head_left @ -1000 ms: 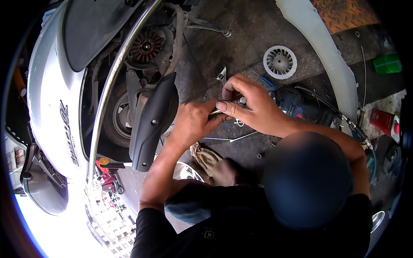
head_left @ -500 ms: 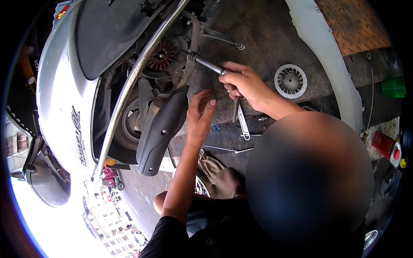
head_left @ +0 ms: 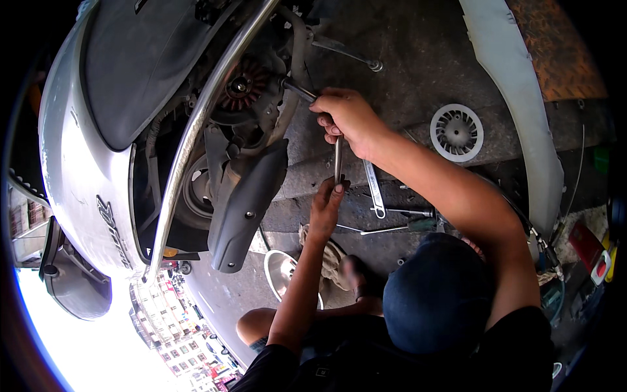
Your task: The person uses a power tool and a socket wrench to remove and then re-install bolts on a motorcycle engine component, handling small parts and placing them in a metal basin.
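A metal socket wrench [head_left: 337, 157] runs from the scooter's opened engine side to both my hands. Its shaft end rests against the engine just right of a copper-wound stator [head_left: 245, 85]. My right hand [head_left: 349, 121] is closed around the corner where the shaft meets the handle. Lower down, my left hand [head_left: 324, 208] closes its fingers on the handle's free end. A black exhaust cover [head_left: 245, 212] lies left of my left hand. Beside the handle, a chrome combination wrench [head_left: 374, 189] lies on the dark ground. What the socket grips is hidden.
A round finned fan [head_left: 456, 132] and a long pale body panel [head_left: 516, 98] lie to the right. Another wrench [head_left: 349, 55] rests beyond my hands. A chrome rail [head_left: 196, 130] crosses the scooter. A dark blue cap [head_left: 434, 294] fills the lower middle. A basin [head_left: 281, 271] stands below.
My left hand has moved from beside the exhaust cover onto the wrench handle, fingers now closed. My right hand has shifted left, and the handle has swung slightly. The view has tilted a little.
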A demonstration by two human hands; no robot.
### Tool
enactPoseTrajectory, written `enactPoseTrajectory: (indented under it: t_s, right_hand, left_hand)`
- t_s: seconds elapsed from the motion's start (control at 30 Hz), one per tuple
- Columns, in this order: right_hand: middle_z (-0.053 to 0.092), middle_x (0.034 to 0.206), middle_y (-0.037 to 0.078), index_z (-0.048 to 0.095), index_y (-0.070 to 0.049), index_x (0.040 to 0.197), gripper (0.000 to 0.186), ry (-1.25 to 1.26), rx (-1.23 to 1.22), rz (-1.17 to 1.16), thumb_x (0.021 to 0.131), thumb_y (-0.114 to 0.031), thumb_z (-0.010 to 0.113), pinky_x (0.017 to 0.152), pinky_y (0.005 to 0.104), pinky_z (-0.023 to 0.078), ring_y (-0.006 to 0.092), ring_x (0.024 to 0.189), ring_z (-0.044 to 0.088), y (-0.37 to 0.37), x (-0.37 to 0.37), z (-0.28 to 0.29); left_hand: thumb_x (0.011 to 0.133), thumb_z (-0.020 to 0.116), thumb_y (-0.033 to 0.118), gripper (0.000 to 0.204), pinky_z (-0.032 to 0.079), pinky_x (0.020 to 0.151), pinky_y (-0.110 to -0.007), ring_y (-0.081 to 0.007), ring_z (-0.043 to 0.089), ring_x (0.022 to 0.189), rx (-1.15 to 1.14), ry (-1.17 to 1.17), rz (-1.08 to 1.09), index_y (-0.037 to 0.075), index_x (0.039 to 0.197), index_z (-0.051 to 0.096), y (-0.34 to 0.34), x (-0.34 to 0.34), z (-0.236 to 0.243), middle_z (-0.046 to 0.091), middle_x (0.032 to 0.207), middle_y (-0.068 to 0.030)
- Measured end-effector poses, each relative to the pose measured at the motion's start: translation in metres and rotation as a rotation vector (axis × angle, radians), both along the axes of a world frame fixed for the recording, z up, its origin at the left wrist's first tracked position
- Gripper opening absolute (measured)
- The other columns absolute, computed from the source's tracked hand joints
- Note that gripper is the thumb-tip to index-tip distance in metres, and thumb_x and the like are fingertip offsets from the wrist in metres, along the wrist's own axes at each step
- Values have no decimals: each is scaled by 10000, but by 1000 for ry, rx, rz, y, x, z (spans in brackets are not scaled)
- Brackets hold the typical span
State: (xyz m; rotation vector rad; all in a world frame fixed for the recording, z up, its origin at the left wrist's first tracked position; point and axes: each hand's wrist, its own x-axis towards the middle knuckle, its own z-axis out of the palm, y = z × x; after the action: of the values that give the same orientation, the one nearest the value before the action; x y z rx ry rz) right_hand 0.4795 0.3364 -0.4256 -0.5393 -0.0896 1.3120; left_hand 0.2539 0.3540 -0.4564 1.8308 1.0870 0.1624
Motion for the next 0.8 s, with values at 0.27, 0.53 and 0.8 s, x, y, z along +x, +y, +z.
enactPoseTrajectory:
  t_s: [0.27, 0.53, 0.8]
  right_hand:
    - [474, 623, 2, 542, -89, 776, 90, 11, -84, 5, 823, -131, 605, 484, 281, 343, 87, 490, 373, 5, -1, 12]
    - [466, 632, 8, 536, -83, 809, 91, 107, -70, -7, 833, -138, 603, 509, 295, 363, 88, 496, 378, 6, -5, 13]
    - [474, 645, 21, 537, -62, 835, 104, 237, -56, -25, 845, -148, 594, 515, 324, 408, 105, 496, 402, 6, -4, 13]
  left_hand:
    - [1003, 488, 292, 373, 479, 852, -329, -173, 617, 904, -123, -113, 17, -42, 1154, 557, -5, -3, 6, 663, 962, -114]
    - [988, 519, 286, 359, 489, 843, -336, -179, 627, 859, -72, -90, 33, -28, 1158, 559, 6, -15, 20, 648, 881, -92]
    - [935, 619, 190, 301, 445, 663, -259, -107, 536, 701, -18, -110, 29, -40, 1128, 592, 14, -16, 57, 594, 773, -42]
